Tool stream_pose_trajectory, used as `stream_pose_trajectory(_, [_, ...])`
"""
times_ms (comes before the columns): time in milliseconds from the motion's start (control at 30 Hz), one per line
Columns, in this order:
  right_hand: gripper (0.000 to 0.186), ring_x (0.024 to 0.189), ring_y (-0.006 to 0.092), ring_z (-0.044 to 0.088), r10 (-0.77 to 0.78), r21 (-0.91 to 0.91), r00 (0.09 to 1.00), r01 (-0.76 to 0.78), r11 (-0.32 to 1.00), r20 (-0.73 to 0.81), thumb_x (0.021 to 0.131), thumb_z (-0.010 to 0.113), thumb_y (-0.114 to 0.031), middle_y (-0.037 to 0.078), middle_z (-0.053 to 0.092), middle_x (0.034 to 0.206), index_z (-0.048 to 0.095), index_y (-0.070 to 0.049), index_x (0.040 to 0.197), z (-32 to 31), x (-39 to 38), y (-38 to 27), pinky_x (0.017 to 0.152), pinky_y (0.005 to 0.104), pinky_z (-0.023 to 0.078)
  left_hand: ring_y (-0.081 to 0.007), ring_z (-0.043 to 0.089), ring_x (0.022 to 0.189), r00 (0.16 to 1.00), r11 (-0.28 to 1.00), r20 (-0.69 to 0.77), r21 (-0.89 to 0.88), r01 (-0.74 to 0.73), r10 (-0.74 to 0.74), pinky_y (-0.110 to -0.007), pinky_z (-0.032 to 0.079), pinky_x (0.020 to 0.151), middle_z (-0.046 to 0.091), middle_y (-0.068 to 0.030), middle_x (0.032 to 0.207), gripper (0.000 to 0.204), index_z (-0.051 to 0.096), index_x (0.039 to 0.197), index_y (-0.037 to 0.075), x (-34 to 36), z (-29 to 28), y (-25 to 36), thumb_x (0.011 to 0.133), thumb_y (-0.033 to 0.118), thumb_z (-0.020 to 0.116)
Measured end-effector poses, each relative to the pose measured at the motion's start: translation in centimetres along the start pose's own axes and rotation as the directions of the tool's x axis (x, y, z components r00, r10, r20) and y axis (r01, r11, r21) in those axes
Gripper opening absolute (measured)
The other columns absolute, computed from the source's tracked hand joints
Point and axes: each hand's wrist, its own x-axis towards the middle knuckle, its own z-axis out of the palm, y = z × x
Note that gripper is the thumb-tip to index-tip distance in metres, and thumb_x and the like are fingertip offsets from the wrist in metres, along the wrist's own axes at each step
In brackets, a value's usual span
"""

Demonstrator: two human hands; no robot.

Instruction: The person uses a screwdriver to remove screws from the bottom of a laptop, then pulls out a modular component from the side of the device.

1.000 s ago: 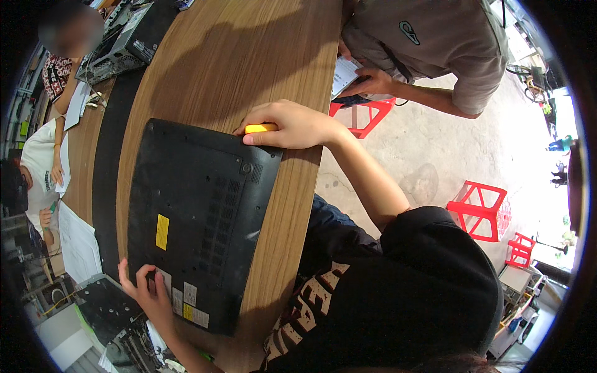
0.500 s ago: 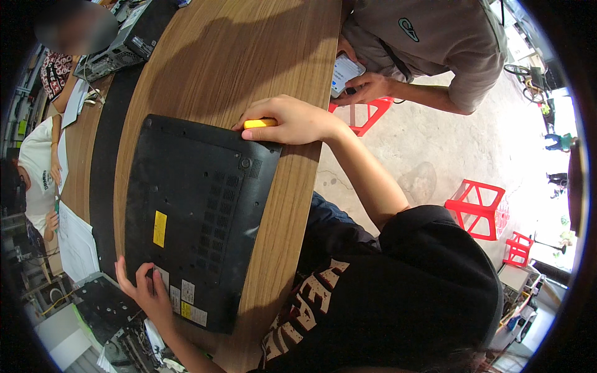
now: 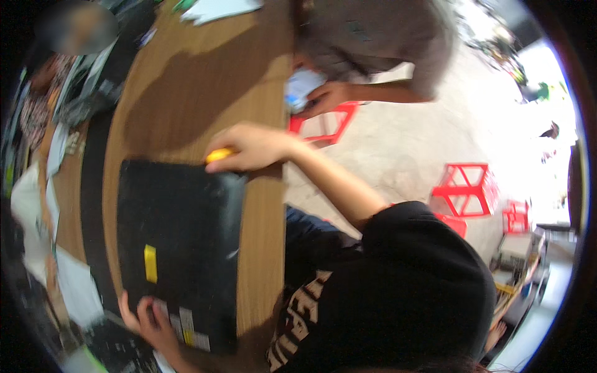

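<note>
The laptop [image 3: 180,230] lies bottom-up on the counter [image 3: 261,267], probably stiff, fairly heavy, best held by opposite edges. The right hand [image 3: 254,146] grips a yellow item [image 3: 219,155] (mostly hidden) at one corner; the left hand [image 3: 150,323], fingers spread and bent, is by the labels [image 3: 186,321].

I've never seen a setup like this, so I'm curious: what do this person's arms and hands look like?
Both the right hand and left hand are bare, without gloves. A plain black sleeve ends near the right elbow; the left sleeve isn't visible. No watch or bracelet shows.
</note>
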Motion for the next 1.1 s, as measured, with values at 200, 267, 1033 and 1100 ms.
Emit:
stream_pose_trajectory(200, [0.034, 0.090, 0.0358, 0.063, -0.019, -0.004, 0.999, 0.019, 1.000, -0.040, 0.086, 0.064, -0.036, 0.017, 0.066, 0.093, 0.067, -0.003, 0.096, 1.0, 0.6, -0.3, 0.078, 0.0421, 0.047, -0.0392, 0.051, 0.114, 0.961, 0.964, -0.070, 0.017, -0.266, 0.267, -0.052, 0.043, 0.092, 0.053, -0.0229, 0.126, 0.023, 0.066, 0.093, 0.006, 2.2, -0.6, 0.6, 0.096, 0.026, 0.056])
stream_pose_trajectory(267, [0.033, 0.091, 0.0361, 0.062, -0.036, -0.018, 0.997, 0.035, 0.999, -0.070, 0.086, 0.064, -0.034, 0.017, 0.066, 0.093, 0.067, -0.003, 0.096, 1.3, 0.7, -0.2, 0.078, 0.0422, 0.047, -0.0366, 0.053, 0.109, 0.968, 0.971, -0.082, 0.025, -0.237, 0.238, -0.048, 0.042, 0.094, 0.056, -0.0204, 0.117, 0.016, 0.064, 0.087, 0.007, 2.5, -0.6, 0.8, 0.090, 0.022, 0.065])
stream_pose_trajectory(1033, [0.034, 0.087, 0.0352, 0.063, 0.048, -0.063, 0.996, -0.043, 0.997, 0.075, 0.086, 0.064, -0.034, 0.017, 0.068, 0.090, 0.067, -0.002, 0.100, -0.3, 1.7, -1.2, 0.076, 0.0419, 0.048, -0.0358, 0.053, 0.105, 0.962, 0.964, -0.067, 0.031, -0.264, 0.265, -0.048, 0.041, 0.093, 0.057, -0.0191, 0.113, 0.021, 0.061, 0.086, 0.006, 2.5, -0.4, 1.2, 0.093, 0.025, 0.059])
stream_pose_trajectory(1100, [0.035, 0.087, 0.0353, 0.064, 0.015, -0.195, 0.995, 0.005, 0.981, 0.104, 0.086, 0.065, -0.034, 0.017, 0.068, 0.090, 0.067, -0.003, 0.100, -1.1, 3.0, -2.0, 0.076, 0.0419, 0.049, -0.0357, 0.053, 0.104, 0.963, 0.965, -0.064, 0.036, -0.261, 0.263, -0.048, 0.042, 0.093, 0.057, -0.0192, 0.113, 0.021, 0.060, 0.086, 0.006, 2.5, -0.2, 1.1, 0.093, 0.025, 0.058])
